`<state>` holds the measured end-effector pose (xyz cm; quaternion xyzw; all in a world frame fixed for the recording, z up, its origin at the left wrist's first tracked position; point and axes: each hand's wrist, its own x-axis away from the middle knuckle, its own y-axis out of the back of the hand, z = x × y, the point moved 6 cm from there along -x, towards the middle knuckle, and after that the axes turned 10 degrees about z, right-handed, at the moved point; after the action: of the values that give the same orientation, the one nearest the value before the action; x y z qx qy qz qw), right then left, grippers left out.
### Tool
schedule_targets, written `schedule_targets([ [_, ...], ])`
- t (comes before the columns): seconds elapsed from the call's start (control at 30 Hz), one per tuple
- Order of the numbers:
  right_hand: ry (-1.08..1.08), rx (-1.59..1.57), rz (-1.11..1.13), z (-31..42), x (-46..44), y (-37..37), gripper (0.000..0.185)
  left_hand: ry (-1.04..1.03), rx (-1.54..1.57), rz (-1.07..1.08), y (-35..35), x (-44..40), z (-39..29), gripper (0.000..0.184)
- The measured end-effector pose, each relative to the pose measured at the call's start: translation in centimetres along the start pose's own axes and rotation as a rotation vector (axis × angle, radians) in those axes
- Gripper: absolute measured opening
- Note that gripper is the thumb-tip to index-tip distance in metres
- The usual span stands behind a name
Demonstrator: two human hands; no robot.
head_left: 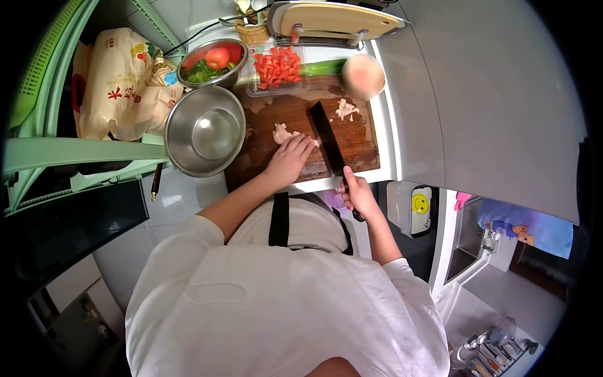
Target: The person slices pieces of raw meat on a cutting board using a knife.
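Observation:
My right hand (359, 192) is closed round the handle of a wide dark kitchen knife (328, 139). Its blade stands over the wooden cutting board (264, 103), just right of my left hand (291, 161). The fingers of that hand are bent together and press on a piece of pale raw meat (284, 133), partly hidden under them. Small cut bits of the same pale meat (346, 109) lie on the board to the right of the blade.
Left of the board are an empty steel bowl (207, 131) and another steel bowl (235, 74) with a tomato (218, 58) and greens. Behind are a plastic tray of chopped tomato (276, 66), a green stalk (322, 67) and a round pale pinkish container (363, 76).

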<state>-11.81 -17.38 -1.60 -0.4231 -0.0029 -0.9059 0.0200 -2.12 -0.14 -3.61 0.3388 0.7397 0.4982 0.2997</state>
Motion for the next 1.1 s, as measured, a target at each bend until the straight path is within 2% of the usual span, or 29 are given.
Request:
schedule_targets([
  [0.4,0.053,0.084,-0.052,0.1,0.7,0.3,0.063,-0.005,0.066,-0.033,-0.7,0.2,0.7,0.05],
  [0.67,0.135,0.449,0.006,1.5,-1.7,1.6,0.07,0.104,0.115,-0.07,-0.7,-0.4,0.0,0.047],
  [0.77,0.166,0.514,0.079,1.5,-2.6,2.1,0.069,0.16,0.075,-0.036,-1.3,-0.9,-0.4,0.054],
  [0.87,0.138,0.53,0.122,2.2,-2.4,2.8,0.069,0.171,0.066,-0.025,-1.1,-1.1,-0.5,0.054],
  [0.97,0.196,0.68,0.124,3.3,-2.9,2.7,0.067,0.204,0.043,0.001,-1.0,-1.0,-0.8,0.052],
  [1.1,0.229,0.683,0.107,5.2,-3.4,1.0,0.065,0.202,0.059,-0.025,-0.9,-1.2,-0.6,0.047],
])
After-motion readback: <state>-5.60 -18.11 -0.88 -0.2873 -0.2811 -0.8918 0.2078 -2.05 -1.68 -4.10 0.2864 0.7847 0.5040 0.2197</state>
